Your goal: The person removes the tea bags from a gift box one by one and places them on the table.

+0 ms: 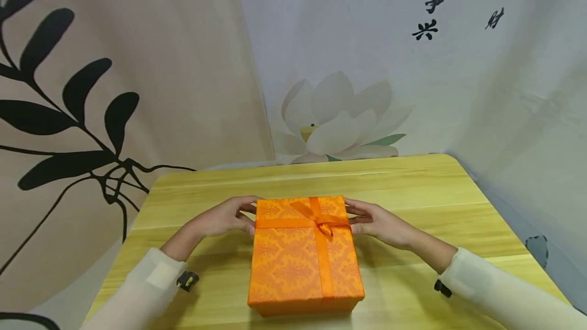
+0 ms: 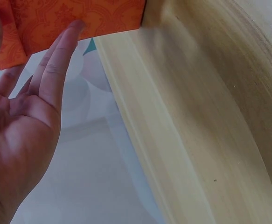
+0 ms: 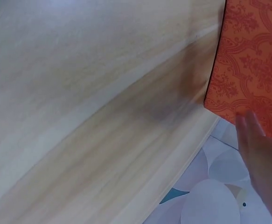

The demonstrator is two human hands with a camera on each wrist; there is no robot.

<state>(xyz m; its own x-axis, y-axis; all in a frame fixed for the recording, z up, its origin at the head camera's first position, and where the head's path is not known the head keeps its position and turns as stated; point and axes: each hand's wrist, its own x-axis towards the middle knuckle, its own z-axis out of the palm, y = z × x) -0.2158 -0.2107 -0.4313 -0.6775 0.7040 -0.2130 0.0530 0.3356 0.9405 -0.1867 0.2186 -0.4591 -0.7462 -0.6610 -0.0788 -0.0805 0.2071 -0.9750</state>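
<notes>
Orange gift box, one, patterned; top closed, ribbon crossed and tied in a bow right of centre toward the far end.

Head view: box between the two hands, apparently standing on the wood-grain table. Left hand at its left side, right hand at its right, both toward the far end; fingers extended, neither hand curled round anything.

Left wrist view: fingers long and fairly straight, reaching onto the box's side; palm clear of it.

Right wrist view: fingers straight, blurred, close at the patterned side; thumb not visible. How firmly either hand presses, I cannot tell from where I stand.

Step in hand, by my judgement: steadying or positioning the box two-handed. Next move, likewise judged: any shift calls for even pressure from both sides; any release, for fingers parted together, bow uncrushed.
</notes>
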